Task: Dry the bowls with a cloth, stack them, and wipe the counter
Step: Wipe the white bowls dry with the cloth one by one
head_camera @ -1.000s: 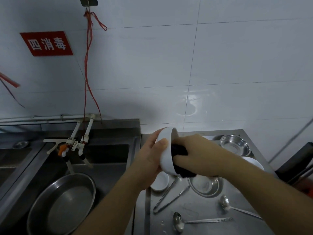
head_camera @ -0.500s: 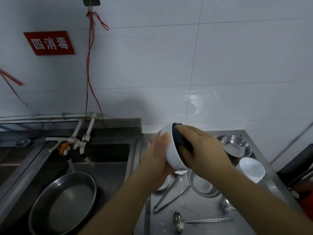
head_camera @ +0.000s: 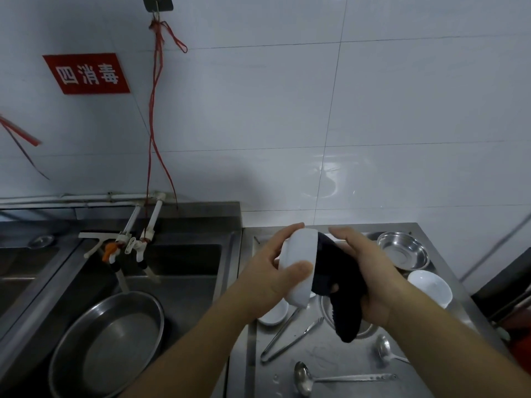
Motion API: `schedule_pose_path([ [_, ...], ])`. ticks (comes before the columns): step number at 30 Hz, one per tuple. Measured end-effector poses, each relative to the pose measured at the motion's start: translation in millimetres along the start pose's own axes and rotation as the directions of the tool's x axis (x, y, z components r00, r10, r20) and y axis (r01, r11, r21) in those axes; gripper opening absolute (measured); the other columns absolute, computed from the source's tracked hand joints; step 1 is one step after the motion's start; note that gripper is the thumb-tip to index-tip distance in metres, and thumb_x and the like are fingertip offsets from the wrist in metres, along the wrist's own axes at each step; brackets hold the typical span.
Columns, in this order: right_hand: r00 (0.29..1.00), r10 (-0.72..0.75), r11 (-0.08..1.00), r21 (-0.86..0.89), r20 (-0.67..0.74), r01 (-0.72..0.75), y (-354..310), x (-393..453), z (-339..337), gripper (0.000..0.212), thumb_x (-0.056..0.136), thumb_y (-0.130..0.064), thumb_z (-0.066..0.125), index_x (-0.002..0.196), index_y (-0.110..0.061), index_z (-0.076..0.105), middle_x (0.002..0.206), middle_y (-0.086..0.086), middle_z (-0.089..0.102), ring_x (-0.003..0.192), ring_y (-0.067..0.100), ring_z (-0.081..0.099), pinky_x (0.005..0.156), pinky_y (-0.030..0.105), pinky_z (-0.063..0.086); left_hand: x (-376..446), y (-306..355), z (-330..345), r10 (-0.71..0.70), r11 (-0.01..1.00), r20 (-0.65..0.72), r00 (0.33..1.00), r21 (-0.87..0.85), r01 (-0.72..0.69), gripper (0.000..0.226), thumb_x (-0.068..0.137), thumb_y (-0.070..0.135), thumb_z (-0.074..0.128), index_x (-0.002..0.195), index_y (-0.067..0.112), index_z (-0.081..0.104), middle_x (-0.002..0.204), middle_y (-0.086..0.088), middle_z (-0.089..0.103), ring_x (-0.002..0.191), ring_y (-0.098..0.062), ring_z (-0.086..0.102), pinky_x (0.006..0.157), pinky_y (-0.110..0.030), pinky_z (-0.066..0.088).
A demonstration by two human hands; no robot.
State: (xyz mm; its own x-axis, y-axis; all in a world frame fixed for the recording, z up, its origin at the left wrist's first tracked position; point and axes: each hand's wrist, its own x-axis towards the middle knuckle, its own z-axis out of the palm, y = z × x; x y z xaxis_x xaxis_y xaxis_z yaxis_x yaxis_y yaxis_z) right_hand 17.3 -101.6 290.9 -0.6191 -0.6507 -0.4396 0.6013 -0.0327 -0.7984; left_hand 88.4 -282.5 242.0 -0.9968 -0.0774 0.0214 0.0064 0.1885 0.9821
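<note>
a white bowl (head_camera: pixel 298 265) is held on its side above the steel counter (head_camera: pixel 330 357), its mouth turned toward the right so that the inside can be reached. it is gripped by the left hand (head_camera: pixel 270 280), thumb curled over the near wall and fingers wrapped round the far rim, which keeps it steady while it is rubbed. a dark cloth (head_camera: pixel 336 285) is pressed into the opening by the right hand (head_camera: pixel 370 271); the cloth is bunched against the palm and its tail hangs free below, though whether the fingers are closed round it or merely pushing it cannot be told, since they are hidden behind the fabric. the drying is judged to be mid-way on this bowl. a second white bowl (head_camera: pixel 431 287) is left upright on the counter to the right, just beside a steel bowl (head_camera: pixel 403 249), probably as the base for stacking. tongs (head_camera: pixel 290 337) and a ladle (head_camera: pixel 324 379) lie on the wet counter, which has not yet been wiped.
</note>
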Motion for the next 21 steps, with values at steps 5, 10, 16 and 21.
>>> schedule_pose_path([
  [5, 1.0, 0.007, 0.999, -0.033, -0.027, -0.008, 9.0, 8.0, -2.9, 0.056, 0.072, -0.054, 0.088, 0.106, -0.009, 0.083, 0.093, 0.016, 0.076, 0.064, 0.024, 0.065, 0.048, 0.028, 0.047, 3.3, -4.8, -1.7, 0.011, 0.988, 0.057, 0.998, 0.156, -0.02, 0.083, 0.078, 0.063, 0.079, 0.147, 0.067, 0.033, 0.14, 0.022, 0.049, 0.121, -0.016, 0.061, 0.091, -0.034, 0.064],
  [10, 0.998, -0.07, 0.994, 0.09, 0.007, 0.069, 17.0, 17.2, -16.5, 0.051, 0.072, -0.051, 0.09, 0.103, -0.012, 0.084, 0.081, 0.01, 0.068, 0.058, 0.021, 0.055, 0.049, 0.028, 0.045, 9.4, -8.2, 1.5, 0.014, 0.992, -0.093, 0.996, 0.124, -0.002, 0.079, 0.08, 0.091, 0.051, 0.151, 0.064, 0.029, 0.151, 0.021, 0.047, 0.127, -0.008, 0.058, 0.1, -0.039, 0.061],
  [16, 0.979, -0.193, 0.942, 0.29, 0.062, 0.167, 23.6, 30.2, -32.1, 0.045, 0.082, -0.052, 0.084, 0.108, -0.015, 0.081, 0.081, 0.004, 0.057, 0.063, 0.019, 0.044, 0.057, 0.028, 0.038, 2.7, -26.8, 12.7, -0.536, 0.678, 0.011, 0.844, -0.59, 0.438, 0.061, 0.107, 0.055, 0.041, 0.122, 0.007, 0.076, 0.102, -0.011, 0.076, 0.09, -0.026, 0.071, 0.078, -0.037, 0.06],
  [21, 0.973, -0.205, 0.945, 0.281, 0.105, 0.169, 37.4, 36.3, -40.7, 0.053, 0.087, -0.053, 0.081, 0.119, -0.011, 0.075, 0.083, 0.007, 0.055, 0.063, 0.02, 0.047, 0.059, 0.029, 0.039, -7.0, -25.3, 18.1, -0.377, 0.324, 0.113, 0.919, -0.914, 0.246, 0.051, 0.091, 0.021, 0.073, 0.135, -0.005, 0.066, 0.112, -0.019, 0.07, 0.091, -0.024, 0.07, 0.083, -0.033, 0.063],
])
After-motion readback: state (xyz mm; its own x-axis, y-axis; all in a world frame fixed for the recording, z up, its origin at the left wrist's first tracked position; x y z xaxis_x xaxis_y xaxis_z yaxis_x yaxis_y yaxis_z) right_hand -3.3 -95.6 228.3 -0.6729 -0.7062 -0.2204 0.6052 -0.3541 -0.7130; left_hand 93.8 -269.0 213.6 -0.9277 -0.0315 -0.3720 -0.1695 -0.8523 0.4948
